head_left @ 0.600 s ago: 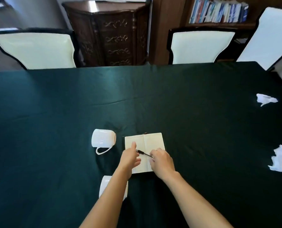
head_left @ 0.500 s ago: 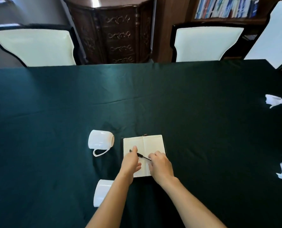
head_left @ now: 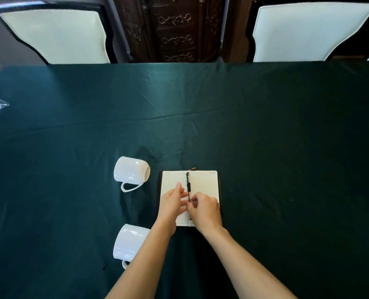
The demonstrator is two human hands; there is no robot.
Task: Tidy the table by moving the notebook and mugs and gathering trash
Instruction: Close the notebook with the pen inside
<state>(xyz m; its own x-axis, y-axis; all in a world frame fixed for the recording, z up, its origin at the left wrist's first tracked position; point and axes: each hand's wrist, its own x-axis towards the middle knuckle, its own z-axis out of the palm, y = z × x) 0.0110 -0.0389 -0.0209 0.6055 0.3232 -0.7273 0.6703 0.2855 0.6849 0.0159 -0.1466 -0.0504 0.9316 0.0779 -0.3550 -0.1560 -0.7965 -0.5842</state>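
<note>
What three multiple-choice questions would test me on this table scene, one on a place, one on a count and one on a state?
1. Where does the black pen lie?
A. Along the middle fold of the open notebook
B. Inside a cup
C. On a chair seat

2. How many white mugs are on the green tablecloth?
A. One
B. Two
C. Four

3. How does the far mug sit?
A. Upright
B. Upside down
C. On its side

Answers:
1 A: the pen runs down the fold between the two pages.
2 B: the far mug and the near mug both lie left of the notebook, and no other mug shows.
3 C: its mouth faces right and its handle points toward the viewer.
</note>
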